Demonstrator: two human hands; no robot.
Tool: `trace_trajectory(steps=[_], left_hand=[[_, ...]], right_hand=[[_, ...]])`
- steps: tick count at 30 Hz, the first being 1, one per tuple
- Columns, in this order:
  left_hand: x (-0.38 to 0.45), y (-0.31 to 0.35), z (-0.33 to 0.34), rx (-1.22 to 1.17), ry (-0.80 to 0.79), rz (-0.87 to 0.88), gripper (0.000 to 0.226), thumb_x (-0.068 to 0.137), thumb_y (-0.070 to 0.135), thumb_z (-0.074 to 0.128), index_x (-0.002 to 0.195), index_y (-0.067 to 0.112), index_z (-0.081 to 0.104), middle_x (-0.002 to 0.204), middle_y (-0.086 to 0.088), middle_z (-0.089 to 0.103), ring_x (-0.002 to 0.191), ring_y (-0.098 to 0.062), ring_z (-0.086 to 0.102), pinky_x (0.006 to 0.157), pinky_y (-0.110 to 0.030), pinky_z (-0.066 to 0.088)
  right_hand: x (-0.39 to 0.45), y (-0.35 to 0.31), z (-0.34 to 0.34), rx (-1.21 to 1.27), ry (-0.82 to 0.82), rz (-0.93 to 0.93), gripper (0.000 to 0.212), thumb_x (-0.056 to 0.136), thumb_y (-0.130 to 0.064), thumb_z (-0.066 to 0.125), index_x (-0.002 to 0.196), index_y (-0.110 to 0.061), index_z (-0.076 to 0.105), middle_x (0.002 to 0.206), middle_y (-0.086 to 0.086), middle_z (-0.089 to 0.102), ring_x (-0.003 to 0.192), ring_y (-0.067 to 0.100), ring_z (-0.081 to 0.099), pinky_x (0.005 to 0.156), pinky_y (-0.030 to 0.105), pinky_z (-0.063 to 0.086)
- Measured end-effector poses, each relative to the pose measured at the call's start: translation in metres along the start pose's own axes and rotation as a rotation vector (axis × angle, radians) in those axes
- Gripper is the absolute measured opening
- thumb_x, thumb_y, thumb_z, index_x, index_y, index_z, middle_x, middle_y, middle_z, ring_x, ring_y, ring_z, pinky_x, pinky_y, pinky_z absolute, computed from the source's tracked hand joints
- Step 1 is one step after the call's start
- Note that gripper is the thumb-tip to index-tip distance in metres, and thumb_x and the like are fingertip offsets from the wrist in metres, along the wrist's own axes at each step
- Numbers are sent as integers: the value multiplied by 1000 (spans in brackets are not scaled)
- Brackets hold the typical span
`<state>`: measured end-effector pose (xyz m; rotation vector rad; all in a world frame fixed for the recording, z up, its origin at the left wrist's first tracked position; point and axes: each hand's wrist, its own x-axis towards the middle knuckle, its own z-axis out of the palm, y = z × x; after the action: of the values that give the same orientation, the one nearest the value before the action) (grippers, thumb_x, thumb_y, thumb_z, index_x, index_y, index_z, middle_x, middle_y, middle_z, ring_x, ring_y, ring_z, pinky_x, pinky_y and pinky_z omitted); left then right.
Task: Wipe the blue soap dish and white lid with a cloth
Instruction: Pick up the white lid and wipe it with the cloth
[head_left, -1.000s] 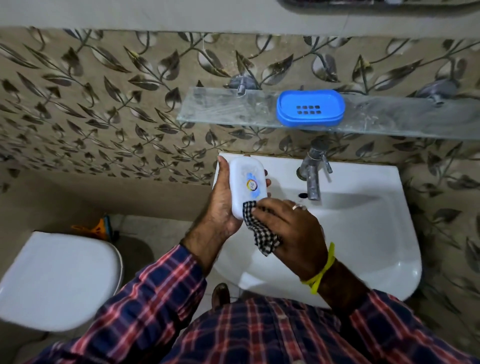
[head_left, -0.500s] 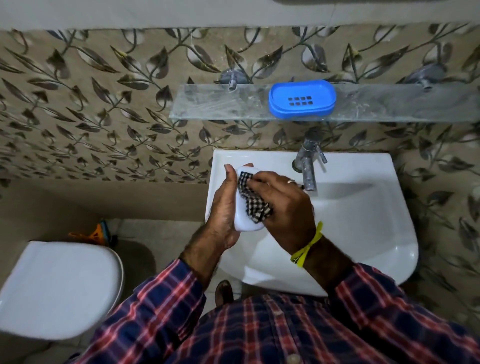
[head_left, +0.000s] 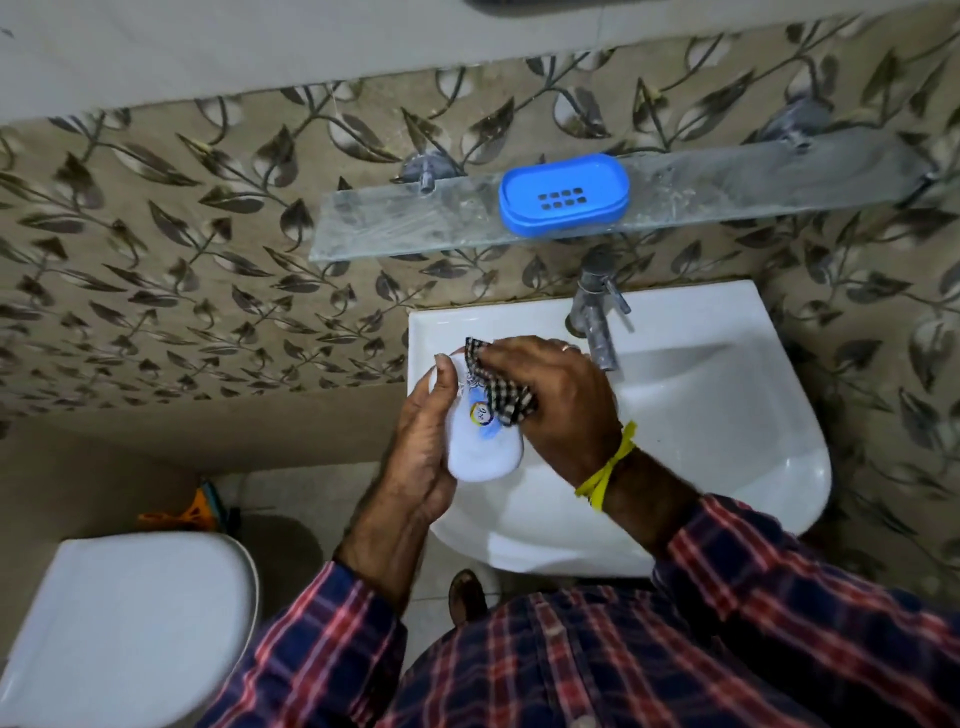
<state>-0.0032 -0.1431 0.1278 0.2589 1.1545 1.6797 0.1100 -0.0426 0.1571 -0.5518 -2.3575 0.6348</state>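
White plastic filled the middle of the head view: we saw the white lid cupped in the left hand, thumb along its left edge and fingers curled behind it, held over the left rim of the white basin. We saw the right hand pinching a black-and-white checked cloth and pressing it against the upper part of the lid, just above its round printed label. A ring sat on one right finger and a yellow band circled that wrist. We found the blue soap dish well apart from both hands, lying flat on the glass shelf above the metal tap. Leaf-patterned tiles covered the wall, and a white toilet lid showed at the lower left.
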Motion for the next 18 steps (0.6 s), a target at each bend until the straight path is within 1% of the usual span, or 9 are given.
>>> trace_trajectory(steps=[3,5,6,8,10,11,13,16,18], left_hand=[[1,-5,-1,-62,27,-8,67,95,49,56,140,1,47,124,-18,63,110,-32,66,87,-43,57],[2,-9,2,-18,73,31,61,95,47,57,134,1,52,120,-24,63,108,-37,65,91,-52,54],[3,-11,3,-23,51,55,57,97,44,56,131,-1,52,118,-25,61,109,-38,62,94,-52,52],[4,-8,8,-74,82,66,54,96,42,56,131,0,53,112,-22,61,99,-34,64,85,-43,56],[11,-2,7,-89,172,88,66,87,46,63,136,2,54,112,-20,65,90,-29,66,73,-37,60],[14,-2,4,-62,194,112,72,83,49,67,137,4,54,114,-20,65,89,-30,66,73,-37,61],[16,-3,2,-6,204,147,76,80,52,69,138,5,54,115,-19,66,92,-31,66,74,-38,61],[17,-7,3,-71,188,105,77,83,53,67,139,2,51,117,-24,63,97,-35,64,76,-41,60],[19,-3,4,-143,172,71,84,83,55,65,142,-1,47,115,-27,62,88,-33,70,71,-40,61]], right_hand=[[-26,-9,3,-37,-43,-145,34,81,-2,56,109,-10,73,114,9,71,95,31,68,83,39,53],[-28,-5,3,-19,-41,-71,39,74,2,61,109,-11,73,114,8,71,96,31,67,83,41,53],[-24,-2,4,2,-15,-17,41,72,2,62,109,-11,73,113,8,70,97,30,67,84,40,53],[-23,-6,5,-11,-8,-35,36,76,-2,58,108,-10,73,111,8,70,95,31,67,83,39,52],[-35,-11,6,-90,-60,-154,33,82,-6,56,109,-13,73,112,8,71,88,32,66,77,36,51],[-43,-11,5,-121,-87,-193,34,82,-6,58,110,-15,73,113,6,71,84,32,66,75,35,47],[-52,-3,2,-107,-91,-169,40,76,-2,66,112,-17,73,115,4,71,85,31,66,75,34,47],[-46,3,4,-38,-11,-82,37,76,-1,70,111,-16,73,114,5,71,92,29,67,79,37,52],[-48,2,6,-98,-48,-175,35,80,-4,70,112,-16,73,117,8,70,89,31,66,79,35,49]])
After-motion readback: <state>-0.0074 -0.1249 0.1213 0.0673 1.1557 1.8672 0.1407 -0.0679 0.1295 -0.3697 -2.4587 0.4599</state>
